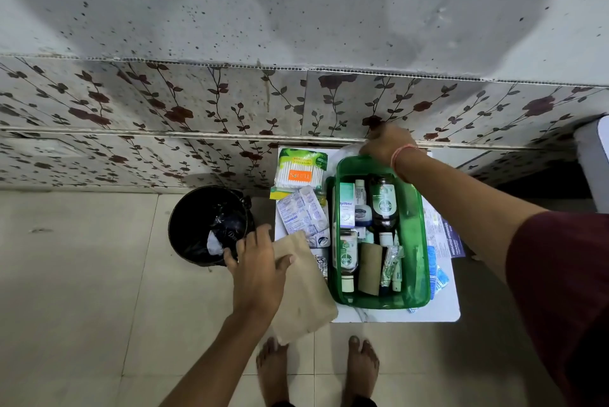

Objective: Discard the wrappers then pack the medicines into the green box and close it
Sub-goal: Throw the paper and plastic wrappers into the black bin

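The green box [418,235] stands open on a small white table [395,315], holding bottles, tubes, a carton and a bandage roll. My left hand [260,271] grips a brown paper bag [304,291] at the table's left edge, beside the black bin [207,225]. My right hand [387,143] is at the far end of the box, closed on a clear plastic wrapper [349,151]. Left of the box lie a cotton-bud pack [300,169] and tablet strips [301,213]. Leaflets and blue sachets [440,261] poke out on the box's right.
The bin stands on the tiled floor left of the table and has a black liner with a scrap of white waste inside. A flower-patterned wall runs right behind the table. My bare feet [316,367] are just in front of it. A white object [593,162] sits at the far right.
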